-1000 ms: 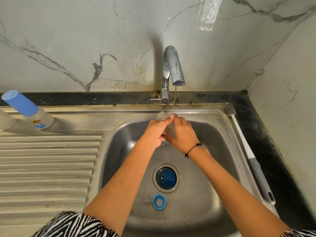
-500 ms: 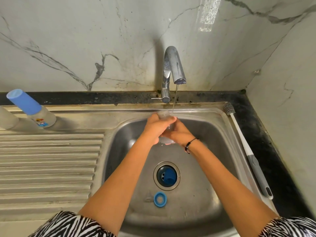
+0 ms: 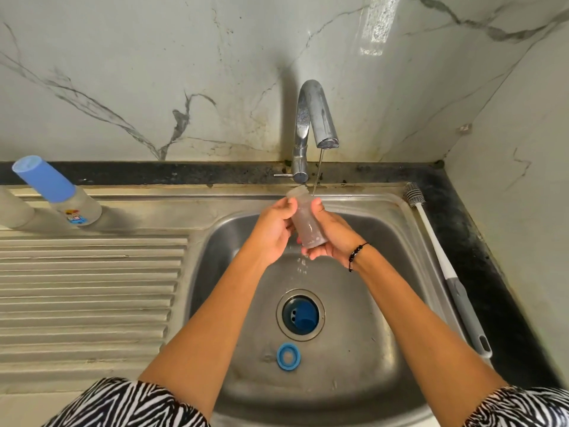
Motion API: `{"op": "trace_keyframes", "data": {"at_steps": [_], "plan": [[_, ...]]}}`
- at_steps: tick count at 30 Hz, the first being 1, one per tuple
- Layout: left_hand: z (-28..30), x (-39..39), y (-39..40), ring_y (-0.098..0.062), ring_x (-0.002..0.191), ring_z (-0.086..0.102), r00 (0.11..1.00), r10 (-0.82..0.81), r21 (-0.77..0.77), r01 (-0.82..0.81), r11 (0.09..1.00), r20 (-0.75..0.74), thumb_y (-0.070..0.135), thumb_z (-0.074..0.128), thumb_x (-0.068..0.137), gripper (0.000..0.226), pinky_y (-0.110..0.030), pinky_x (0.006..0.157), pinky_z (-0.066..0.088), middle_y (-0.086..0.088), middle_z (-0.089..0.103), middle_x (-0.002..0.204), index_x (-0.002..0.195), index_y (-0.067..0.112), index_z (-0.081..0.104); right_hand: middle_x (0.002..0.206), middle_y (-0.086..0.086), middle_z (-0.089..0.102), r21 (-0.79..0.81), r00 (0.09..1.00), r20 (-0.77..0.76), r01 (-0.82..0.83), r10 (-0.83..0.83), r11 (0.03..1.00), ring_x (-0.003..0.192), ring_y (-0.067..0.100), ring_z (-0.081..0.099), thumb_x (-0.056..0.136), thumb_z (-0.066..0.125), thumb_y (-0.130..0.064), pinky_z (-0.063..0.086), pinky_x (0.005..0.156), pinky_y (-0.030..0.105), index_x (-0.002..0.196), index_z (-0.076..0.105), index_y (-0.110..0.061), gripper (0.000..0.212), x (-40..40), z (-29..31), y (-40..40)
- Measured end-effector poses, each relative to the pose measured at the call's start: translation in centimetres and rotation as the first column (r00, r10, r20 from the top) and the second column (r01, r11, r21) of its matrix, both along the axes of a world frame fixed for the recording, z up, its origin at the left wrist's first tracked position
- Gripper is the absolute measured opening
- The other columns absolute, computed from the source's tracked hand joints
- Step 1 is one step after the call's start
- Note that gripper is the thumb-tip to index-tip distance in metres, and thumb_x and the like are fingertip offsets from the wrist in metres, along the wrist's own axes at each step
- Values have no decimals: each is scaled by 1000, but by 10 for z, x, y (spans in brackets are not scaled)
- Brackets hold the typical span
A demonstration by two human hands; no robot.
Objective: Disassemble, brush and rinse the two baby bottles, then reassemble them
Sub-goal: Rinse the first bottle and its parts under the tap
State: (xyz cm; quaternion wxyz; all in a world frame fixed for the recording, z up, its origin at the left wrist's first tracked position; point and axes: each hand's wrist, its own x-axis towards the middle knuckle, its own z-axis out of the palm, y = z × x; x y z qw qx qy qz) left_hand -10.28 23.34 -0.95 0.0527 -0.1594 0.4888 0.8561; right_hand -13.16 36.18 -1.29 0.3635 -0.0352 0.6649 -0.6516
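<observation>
Both hands held 1 open bottle body (image 3: 306, 221) over the sink (image 3: 363, 303), its mouth tipped up beside the thin stream from the tap (image 3: 314, 118), apparently to rinse it. The left hand (image 3: 272, 232) curled around its upper side while the right hand (image 3: 334, 235) cupped its base. The blue ring (image 3: 288, 356) lay in the basin, the second, capped bottle (image 3: 58, 191) waited on the drainboard (image 3: 86, 288), and the brush (image 3: 446, 269) lay on the sink's right rim.
</observation>
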Motion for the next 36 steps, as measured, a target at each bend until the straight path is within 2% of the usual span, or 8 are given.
{"op": "trace_keyframes", "data": {"at_steps": [4,7,12,17,24,31,34,36], "plan": [[0,2,7,-16,96,59,999,-39,-67,40,997,4,10,40,100,22,-36,92,46,-2,65,100,103,16,61,86,16,66,115,981,-155,137,-118,984,67,24,67,80,25,-70,55,52,28,104,62,-7,77,-1,-13,2],[-5,4,3,-16,109,58,997,-61,-163,54,985,-38,4,37,100,30,-35,98,45,-2,64,112,117,17,58,98,-1,61,155,924,-382,87,-21,984,88,13,60,75,40,-65,50,67,16,113,54,-16,63,-4,-23,12],[-21,16,2,-18,108,58,999,-30,-271,17,962,-45,-9,32,97,42,-35,97,46,0,65,108,112,18,61,124,1,57,348,856,-449,-100,259,932,113,17,54,79,73,-27,45,96,31,128,45,-23,56,-10,-26,22],[-26,20,9,-20,111,58,999,14,-311,-23,950,-33,-5,41,96,34,-33,98,46,-5,66,109,104,18,65,120,0,59,425,785,-557,-13,273,905,105,16,55,78,75,-19,45,93,29,129,48,-19,58,-1,-29,18],[-30,24,12,-19,112,57,975,202,-279,-170,945,93,-5,45,95,30,-18,83,45,-9,63,118,118,4,62,117,2,62,462,818,-560,181,127,868,105,17,55,78,74,-28,46,91,29,124,54,-18,51,-8,-32,6],[-31,33,1,-24,108,61,911,372,-285,-314,906,178,-7,48,92,27,-33,98,47,-8,67,106,98,11,67,108,7,64,298,957,-265,201,-122,933,93,19,66,84,65,-42,60,68,34,105,58,-15,36,-11,-21,-3],[-30,38,-2,-25,108,61,911,370,-273,-316,909,179,-3,53,90,24,-30,96,46,-7,68,103,89,16,68,109,4,63,208,944,-310,183,-113,961,100,20,63,82,71,-26,58,75,35,106,58,-21,27,-11,-22,-7],[-29,41,-3,-24,109,61,910,369,-277,-312,909,187,-3,53,90,25,-30,96,45,-6,68,102,86,17,68,110,-1,62,166,920,-390,125,-52,978,107,18,58,76,75,-9,51,89,33,108,58,-26,40,-9,-26,-6]]}}
